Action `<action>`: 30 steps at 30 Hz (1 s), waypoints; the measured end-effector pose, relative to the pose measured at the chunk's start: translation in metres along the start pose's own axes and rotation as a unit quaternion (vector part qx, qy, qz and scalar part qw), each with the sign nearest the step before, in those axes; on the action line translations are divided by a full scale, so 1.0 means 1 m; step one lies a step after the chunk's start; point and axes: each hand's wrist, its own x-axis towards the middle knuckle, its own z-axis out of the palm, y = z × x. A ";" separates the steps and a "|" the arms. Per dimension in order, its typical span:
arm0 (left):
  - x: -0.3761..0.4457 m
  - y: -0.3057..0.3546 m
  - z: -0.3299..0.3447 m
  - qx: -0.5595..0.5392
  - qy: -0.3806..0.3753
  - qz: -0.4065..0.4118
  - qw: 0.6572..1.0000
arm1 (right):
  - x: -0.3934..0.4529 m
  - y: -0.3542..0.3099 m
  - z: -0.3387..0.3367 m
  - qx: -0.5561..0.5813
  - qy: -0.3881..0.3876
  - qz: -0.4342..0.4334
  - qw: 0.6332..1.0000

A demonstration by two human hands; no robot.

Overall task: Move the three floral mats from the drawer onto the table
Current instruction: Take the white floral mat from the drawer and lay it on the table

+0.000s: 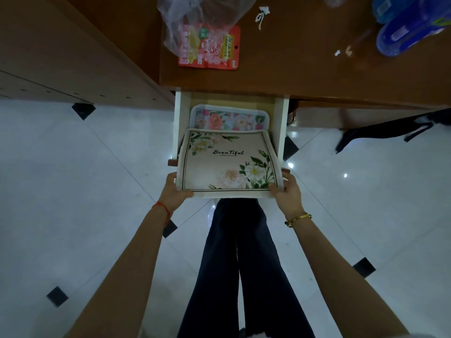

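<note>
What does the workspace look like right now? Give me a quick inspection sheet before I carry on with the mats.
Surface: brown table, bare in the middle, no mat on it yet.
Job's things: top mat, printed "Beautiful", lifted at its near edge over the open drawer; second mat lies behind it in the drawer; a third is not visible.
Clutter: red snack packet under a clear plastic bag; blue bottles; white scraps.
Grip: left hand and right hand each pinch a near corner of the top mat.
Cables: nothing seen.
Surroundings: white tiled floor; dark bag under the table.
</note>
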 end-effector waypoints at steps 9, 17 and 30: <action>-0.025 0.010 0.007 -0.023 -0.004 0.022 0.999 | -0.020 -0.007 -0.016 -0.024 0.010 -0.088 0.996; -0.102 0.040 -0.004 -0.043 -0.013 0.127 0.991 | -0.076 -0.046 -0.052 0.000 -0.008 -0.159 0.987; -0.243 0.113 -0.053 -0.099 0.030 0.241 0.965 | -0.200 -0.146 -0.125 0.113 -0.017 -0.277 0.954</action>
